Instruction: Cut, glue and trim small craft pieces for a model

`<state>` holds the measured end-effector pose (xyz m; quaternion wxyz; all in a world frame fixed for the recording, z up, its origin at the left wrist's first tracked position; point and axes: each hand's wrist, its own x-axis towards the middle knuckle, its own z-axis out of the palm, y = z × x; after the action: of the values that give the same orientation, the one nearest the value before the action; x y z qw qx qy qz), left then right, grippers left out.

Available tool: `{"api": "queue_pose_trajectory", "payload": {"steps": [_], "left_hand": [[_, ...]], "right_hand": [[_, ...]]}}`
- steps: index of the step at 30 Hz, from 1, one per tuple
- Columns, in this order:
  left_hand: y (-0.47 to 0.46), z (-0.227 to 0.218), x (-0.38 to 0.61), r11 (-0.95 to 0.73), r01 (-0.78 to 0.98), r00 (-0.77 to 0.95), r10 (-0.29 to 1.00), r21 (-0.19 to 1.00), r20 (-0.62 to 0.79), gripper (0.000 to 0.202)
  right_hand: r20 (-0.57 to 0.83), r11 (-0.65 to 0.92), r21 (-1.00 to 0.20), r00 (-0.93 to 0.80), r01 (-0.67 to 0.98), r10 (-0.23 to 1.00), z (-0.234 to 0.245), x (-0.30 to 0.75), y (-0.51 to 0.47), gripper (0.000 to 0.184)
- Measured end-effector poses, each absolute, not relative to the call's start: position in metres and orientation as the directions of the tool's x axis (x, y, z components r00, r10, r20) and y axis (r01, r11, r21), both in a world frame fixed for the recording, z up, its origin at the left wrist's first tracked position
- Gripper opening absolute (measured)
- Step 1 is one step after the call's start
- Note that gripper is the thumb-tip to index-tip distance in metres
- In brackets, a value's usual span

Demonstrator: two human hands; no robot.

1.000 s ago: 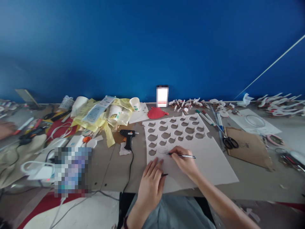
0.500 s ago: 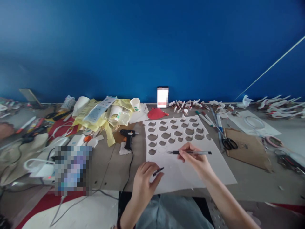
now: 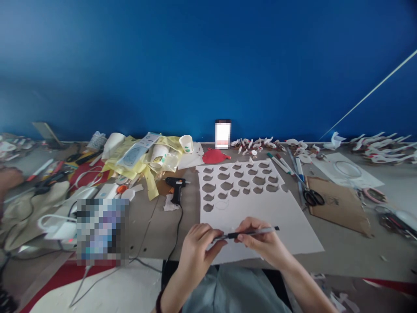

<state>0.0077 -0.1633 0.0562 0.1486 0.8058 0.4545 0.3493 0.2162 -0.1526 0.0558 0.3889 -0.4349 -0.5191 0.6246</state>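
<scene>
Both my hands meet over the near edge of a white sheet (image 3: 276, 217) with several shapes cut out of it. My right hand (image 3: 260, 241) pinches a slim pen (image 3: 252, 233), held level and pointing left. My left hand (image 3: 197, 250) is closed on the pen's black cap (image 3: 217, 238), which touches the pen's tip end. A faint pencilled circle (image 3: 222, 204) lies on the sheet just below the cut-outs.
A black glue gun (image 3: 175, 184) with its cord lies left of the sheet. Scissors (image 3: 311, 196) and markers (image 3: 283, 163) lie to the right by brown card (image 3: 340, 204). Yellow bags and paper cups (image 3: 185, 142) are heaped at back left. Another person's hand (image 3: 8, 179) is at far left.
My right hand lifted the pen off the sheet and drew it back towards me. My left hand rose from the sheet with the cap and met the pen's tip.
</scene>
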Motion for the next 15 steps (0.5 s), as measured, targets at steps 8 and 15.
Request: {"api": "queue_pose_trajectory", "payload": {"steps": [8, 15], "left_hand": [[-0.183, 0.060, 0.011, -0.527, 0.595, 0.363, 0.850, 0.607, 0.382, 0.014], [-0.192, 0.075, 0.016, -0.370, 0.528, 0.443, 0.888, 0.765, 0.124, 0.033]], "right_hand": [[-0.124, -0.178, -0.977, -0.364, -0.121, 0.923, 0.063, 0.206, -0.165, 0.028], [-0.063, -0.041, -0.997, -0.409, 0.063, 0.910, 0.068, 0.205, -0.173, 0.028]]}}
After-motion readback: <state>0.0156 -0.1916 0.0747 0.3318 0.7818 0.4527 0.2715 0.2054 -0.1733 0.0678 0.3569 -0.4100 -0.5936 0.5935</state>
